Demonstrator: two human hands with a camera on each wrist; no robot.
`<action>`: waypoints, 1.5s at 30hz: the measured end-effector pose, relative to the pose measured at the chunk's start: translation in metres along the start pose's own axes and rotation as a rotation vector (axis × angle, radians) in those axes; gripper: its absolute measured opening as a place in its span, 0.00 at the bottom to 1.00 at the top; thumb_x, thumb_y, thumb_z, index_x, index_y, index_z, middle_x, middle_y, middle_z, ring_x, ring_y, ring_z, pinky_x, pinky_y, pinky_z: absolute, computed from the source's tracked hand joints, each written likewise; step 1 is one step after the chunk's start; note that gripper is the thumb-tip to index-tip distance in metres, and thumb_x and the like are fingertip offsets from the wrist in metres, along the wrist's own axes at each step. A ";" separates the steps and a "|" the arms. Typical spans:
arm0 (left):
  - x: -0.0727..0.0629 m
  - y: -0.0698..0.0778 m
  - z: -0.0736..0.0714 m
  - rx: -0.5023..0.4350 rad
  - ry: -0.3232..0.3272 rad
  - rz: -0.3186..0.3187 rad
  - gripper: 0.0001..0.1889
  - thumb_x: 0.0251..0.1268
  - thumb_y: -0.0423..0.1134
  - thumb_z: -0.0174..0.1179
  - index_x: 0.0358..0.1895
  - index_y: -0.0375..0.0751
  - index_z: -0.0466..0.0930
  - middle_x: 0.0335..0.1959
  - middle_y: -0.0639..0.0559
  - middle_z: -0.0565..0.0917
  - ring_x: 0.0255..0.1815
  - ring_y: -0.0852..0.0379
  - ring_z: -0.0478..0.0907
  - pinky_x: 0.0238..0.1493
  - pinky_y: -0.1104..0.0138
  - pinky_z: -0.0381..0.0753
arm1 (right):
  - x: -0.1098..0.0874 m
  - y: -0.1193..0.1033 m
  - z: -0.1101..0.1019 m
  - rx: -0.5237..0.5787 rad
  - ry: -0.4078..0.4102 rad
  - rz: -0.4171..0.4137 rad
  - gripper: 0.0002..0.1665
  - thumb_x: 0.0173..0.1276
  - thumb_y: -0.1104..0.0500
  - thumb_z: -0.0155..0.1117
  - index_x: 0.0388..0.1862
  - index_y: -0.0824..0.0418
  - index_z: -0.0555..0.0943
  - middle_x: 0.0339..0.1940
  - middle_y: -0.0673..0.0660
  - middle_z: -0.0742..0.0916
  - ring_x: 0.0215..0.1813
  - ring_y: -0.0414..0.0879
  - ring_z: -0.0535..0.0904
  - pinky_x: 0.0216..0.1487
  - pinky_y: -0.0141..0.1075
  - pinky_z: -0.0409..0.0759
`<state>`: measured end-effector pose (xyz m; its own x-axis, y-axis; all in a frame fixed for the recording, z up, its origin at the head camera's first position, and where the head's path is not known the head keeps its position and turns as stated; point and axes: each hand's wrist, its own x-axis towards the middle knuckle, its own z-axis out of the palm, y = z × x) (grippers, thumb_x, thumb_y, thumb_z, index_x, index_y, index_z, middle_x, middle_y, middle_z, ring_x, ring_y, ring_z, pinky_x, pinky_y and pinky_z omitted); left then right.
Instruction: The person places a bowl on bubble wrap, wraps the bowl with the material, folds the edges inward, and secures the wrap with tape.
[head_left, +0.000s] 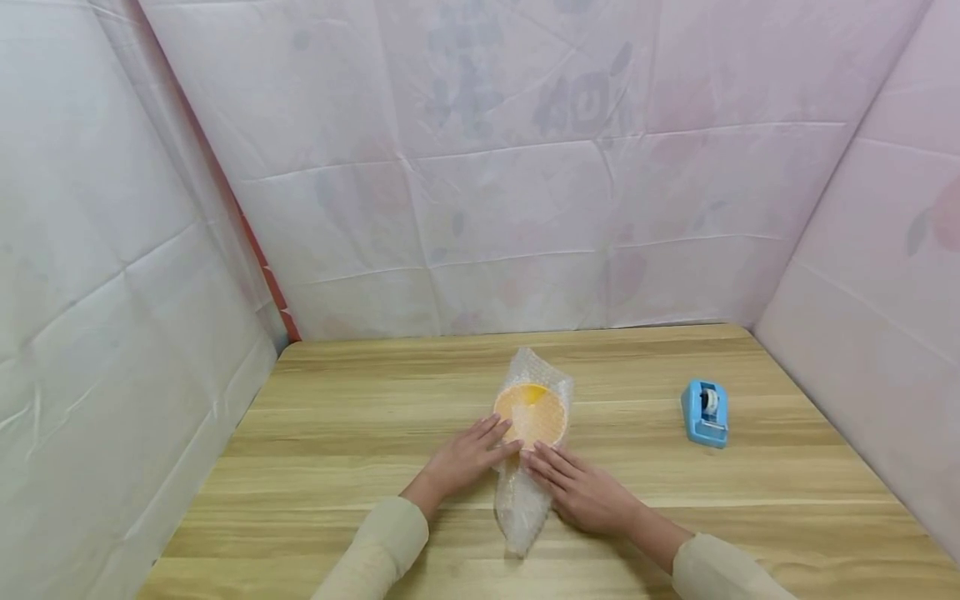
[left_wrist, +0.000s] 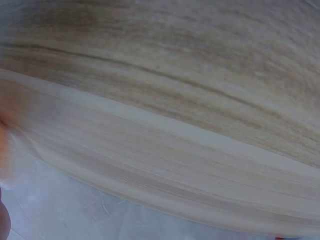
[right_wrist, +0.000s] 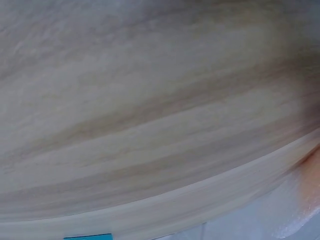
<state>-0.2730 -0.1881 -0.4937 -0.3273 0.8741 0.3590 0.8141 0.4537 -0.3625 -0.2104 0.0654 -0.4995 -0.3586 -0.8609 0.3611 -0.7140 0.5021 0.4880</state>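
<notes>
In the head view, an orange, round bowl (head_left: 536, 421) lies under a layer of bubble wrap (head_left: 522, 512) near the middle of the table. The wrap extends beyond the bowl, narrowing towards the far side and towards the near side. My left hand (head_left: 467, 460) rests on the wrap at the bowl's near left edge, its fingers extended. On the near right, my right hand (head_left: 588, 496) presses the wrap with its fingers nearly straight. Each wrist view catches only a blurred orange sliver of the wrapped bowl at its edge.
A light blue tape dispenser (head_left: 706, 417) with a roll in it stands to the right on the wooden table (head_left: 360, 400). Pale printed sheets (head_left: 510, 200) hang behind the table and along both sides.
</notes>
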 end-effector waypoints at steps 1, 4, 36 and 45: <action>0.000 0.000 0.000 0.002 0.003 0.001 0.22 0.62 0.39 0.54 0.61 0.54 0.71 0.62 0.47 0.74 0.64 0.51 0.70 0.64 0.64 0.70 | 0.000 0.000 0.000 0.007 -0.006 0.000 0.29 0.76 0.51 0.29 0.61 0.63 0.73 0.65 0.58 0.75 0.71 0.53 0.63 0.75 0.41 0.51; 0.000 0.000 0.001 0.003 0.005 0.001 0.21 0.62 0.40 0.54 0.60 0.54 0.71 0.62 0.47 0.74 0.64 0.51 0.70 0.64 0.64 0.70 | 0.002 -0.001 -0.001 0.017 -0.024 0.002 0.29 0.76 0.49 0.31 0.58 0.61 0.76 0.65 0.57 0.75 0.68 0.54 0.66 0.75 0.42 0.51; 0.003 0.002 -0.006 -0.096 -0.094 -0.064 0.23 0.65 0.34 0.51 0.63 0.54 0.69 0.65 0.47 0.71 0.67 0.50 0.67 0.66 0.64 0.68 | 0.015 -0.006 -0.003 0.392 0.340 0.337 0.26 0.77 0.55 0.35 0.47 0.68 0.80 0.49 0.64 0.84 0.55 0.56 0.78 0.71 0.33 0.60; 0.003 0.001 -0.004 -0.192 -0.005 -0.054 0.26 0.55 0.38 0.58 0.61 0.48 0.70 0.63 0.42 0.73 0.65 0.46 0.68 0.65 0.61 0.69 | 0.023 -0.009 -0.010 0.577 0.338 0.541 0.12 0.67 0.68 0.54 0.46 0.70 0.79 0.46 0.64 0.85 0.50 0.59 0.80 0.56 0.38 0.77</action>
<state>-0.2715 -0.1857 -0.4893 -0.3750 0.8505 0.3689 0.8716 0.4590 -0.1723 -0.2063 0.0419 -0.4879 -0.6050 -0.3983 0.6894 -0.7233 0.6371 -0.2666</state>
